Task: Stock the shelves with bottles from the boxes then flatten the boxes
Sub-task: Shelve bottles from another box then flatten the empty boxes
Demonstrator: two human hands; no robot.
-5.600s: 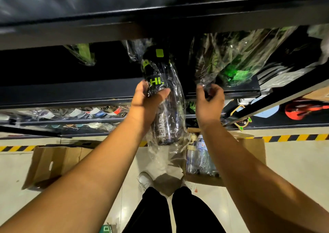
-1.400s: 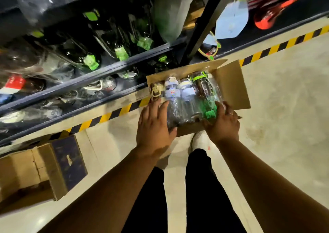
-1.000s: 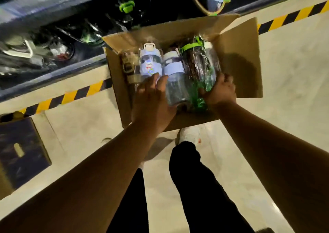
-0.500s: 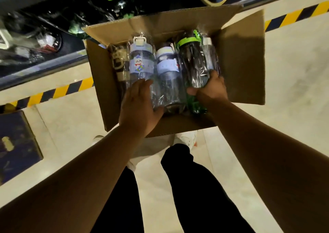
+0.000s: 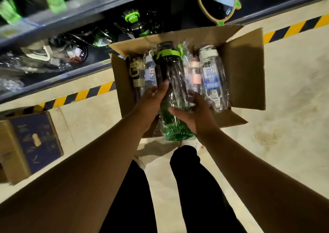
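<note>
An open cardboard box stands on the floor in front of me with several plastic-wrapped bottles in it. A dark green bottle with a green-banded lid, in clear wrap, is raised above the box between both hands. My left hand holds its left side with fingers along the body. My right hand grips its lower right side, thumb across the front. A clear bottle with a blue label and a pink-capped bottle lie to the right in the box.
The low dark shelves to the upper left hold wrapped bottles with green tags. Yellow-black tape marks the floor along the shelf. A second cardboard box sits at the left. My legs stand below the box.
Both hands reached into the box. The green-lidded bottle has come up out of the row and now sits between both hands, uncovering the pink-capped bottle.
</note>
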